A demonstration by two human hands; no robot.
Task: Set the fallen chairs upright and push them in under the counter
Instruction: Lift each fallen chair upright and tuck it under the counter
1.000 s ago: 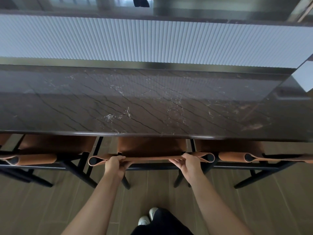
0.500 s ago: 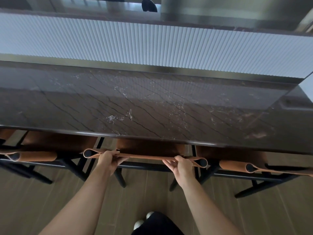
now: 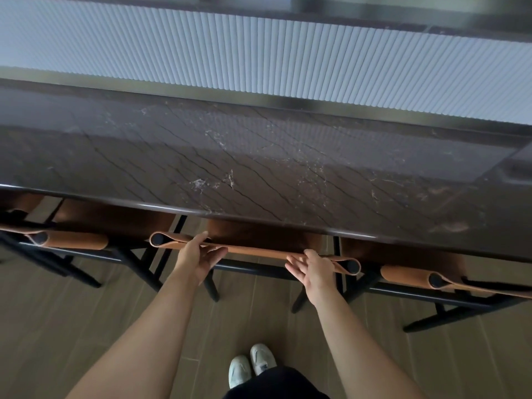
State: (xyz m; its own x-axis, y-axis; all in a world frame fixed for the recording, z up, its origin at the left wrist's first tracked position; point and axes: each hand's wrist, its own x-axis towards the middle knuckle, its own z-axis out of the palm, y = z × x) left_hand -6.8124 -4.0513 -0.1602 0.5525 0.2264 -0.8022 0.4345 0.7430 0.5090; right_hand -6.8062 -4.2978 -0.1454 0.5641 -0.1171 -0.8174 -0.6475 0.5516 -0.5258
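Note:
Three chairs with tan leather backs and black frames stand upright, their seats tucked under the dark marble counter (image 3: 259, 168). The middle chair (image 3: 259, 251) is straight ahead of me. My left hand (image 3: 197, 257) touches the left part of its backrest, thumb above the strap and fingers loosely stretched along the front. On the right part of the same backrest lies my right hand (image 3: 315, 269), fingers straight and spread. The left chair (image 3: 72, 243) and the right chair (image 3: 408, 277) stand untouched on either side.
A white fluted panel (image 3: 288, 53) rises behind the counter. The counter's front edge overhangs the chair seats. Black chair legs (image 3: 440, 321) splay out onto the wood-look floor. My white shoes (image 3: 250, 367) stand just behind the middle chair.
The middle chair has slid further in under the counter. Both hands gripped its backrest before; now their fingers have loosened and straightened. My view has tilted and moved closer.

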